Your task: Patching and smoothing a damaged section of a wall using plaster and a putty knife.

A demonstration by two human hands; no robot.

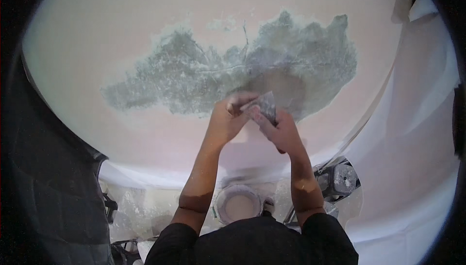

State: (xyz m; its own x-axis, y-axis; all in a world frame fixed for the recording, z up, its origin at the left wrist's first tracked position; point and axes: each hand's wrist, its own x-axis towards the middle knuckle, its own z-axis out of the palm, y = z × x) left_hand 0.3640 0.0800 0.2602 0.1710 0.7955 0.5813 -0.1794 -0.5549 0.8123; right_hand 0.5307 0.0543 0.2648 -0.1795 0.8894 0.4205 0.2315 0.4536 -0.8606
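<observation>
Flat scraper [268, 102] between both hands, just in front of a patched wall [111, 42].
Right hand [287, 131] closed round the scraper's grip; left hand [227, 119] curled at the thin, smeared blade — whether it pinches or only touches, I can't tell. Beyond the hands, a ragged grey patch [179, 83], rough and mottled, pale crusted edges, spreads wide to either side; fingers and blade hide some of its lower margin. Wall otherwise smooth, faintly pink. Below, between the forearms, a round bucket [221, 207] holding pale, smooth-looking stuff. Right of it, a dark stool [344, 178], square top spattered white. Spattered floor [133, 207] low to the left. Creased sheeting flanks the hands well out — dark [53, 177] on the left, whitish [412, 144] on the right.
</observation>
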